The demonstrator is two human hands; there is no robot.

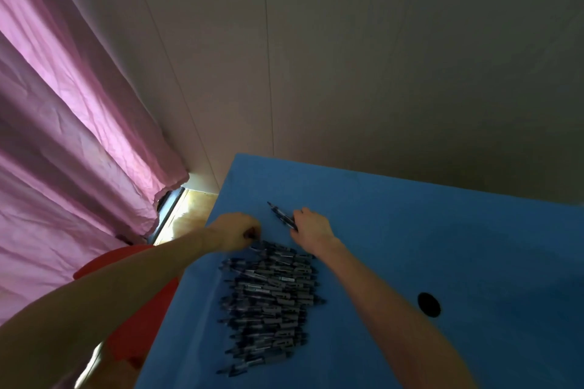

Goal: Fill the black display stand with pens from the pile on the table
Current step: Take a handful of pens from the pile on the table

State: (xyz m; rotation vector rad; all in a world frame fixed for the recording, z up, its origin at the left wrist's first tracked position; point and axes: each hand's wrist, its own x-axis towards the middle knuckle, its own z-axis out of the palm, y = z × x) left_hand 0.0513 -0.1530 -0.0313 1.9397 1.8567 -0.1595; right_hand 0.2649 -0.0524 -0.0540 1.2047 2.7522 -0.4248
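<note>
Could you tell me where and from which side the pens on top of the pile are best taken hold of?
Pinch a top pen from the pile at mid-barrel, coming from above. The pens lie flat and roughly parallel, packed side by side, so their ends are crowded by neighbours while the upper barrels are exposed. The far end of the pile, nearest both hands, left and right, looks easiest.

Pen pile (271, 303) on table (410, 230); curtain (63, 136) left; wall (347, 57) behind.

Blue table (410, 246), dark blue-and-grey pens (271, 297) (black hole (428, 304) nearby) — pink curtain (63, 136), red stool (139, 319).
</note>
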